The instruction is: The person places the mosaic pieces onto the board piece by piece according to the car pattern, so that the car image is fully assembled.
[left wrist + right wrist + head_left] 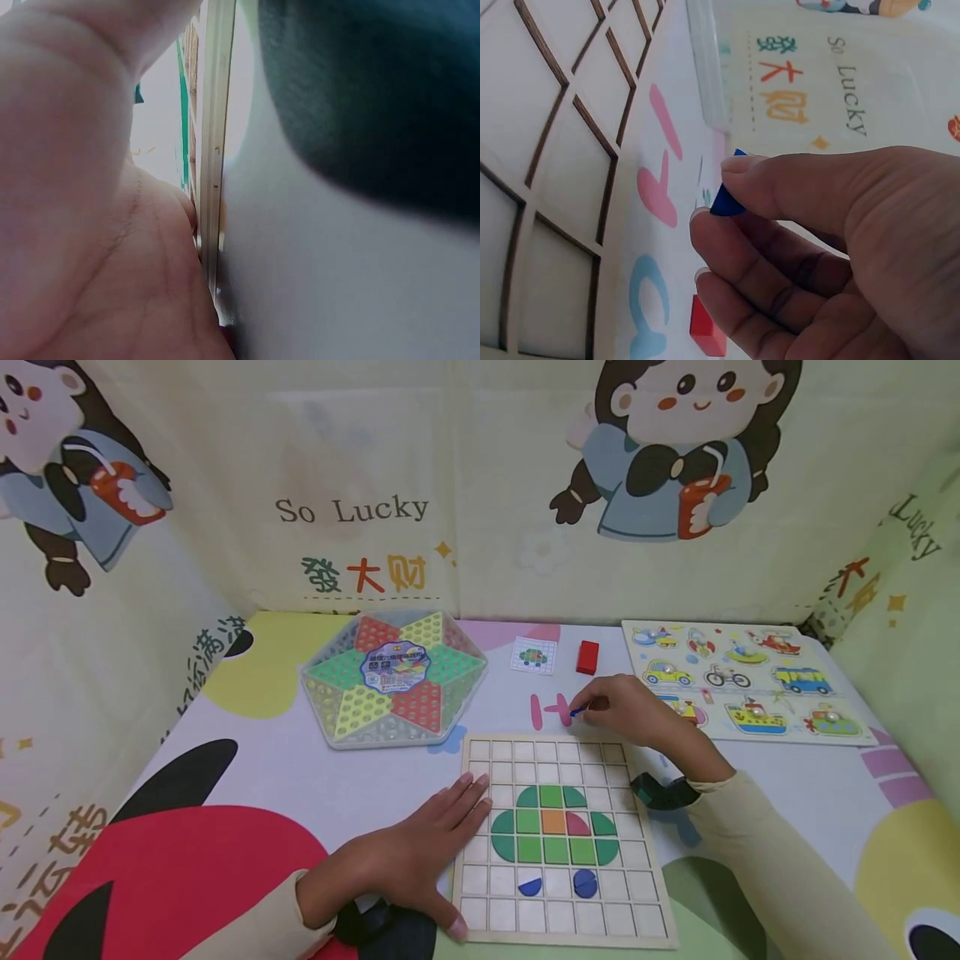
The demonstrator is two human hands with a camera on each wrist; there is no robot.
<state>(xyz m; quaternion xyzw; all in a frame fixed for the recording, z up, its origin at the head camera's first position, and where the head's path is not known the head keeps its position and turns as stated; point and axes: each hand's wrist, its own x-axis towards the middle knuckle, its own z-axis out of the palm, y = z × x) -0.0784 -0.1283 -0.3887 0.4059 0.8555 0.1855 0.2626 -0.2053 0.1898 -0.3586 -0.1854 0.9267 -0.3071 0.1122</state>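
Note:
A wooden grid board (648, 914) lies on the table, with green, orange and red pieces forming a rounded shape in its cells. Below that shape are a blue part-round piece (531, 887) and a blue disc (586, 883) with a dividing line across it. My left hand (412, 856) rests along the board's left edge, fingers straight and thumb near the lower corner. Beyond the board's far edge, my right hand (626, 710) pinches a small blue piece (727, 196) between thumb and index finger, above the table. Its outline is partly covered by the fingertips.
A hexagonal star-patterned game box (322, 702) stands back left. Behind the board lie a small pattern card (533, 656) and a red block (587, 657). A vehicle puzzle board (738, 693) is at the back right, partly behind my right hand. Printed cloth hangs around the table.

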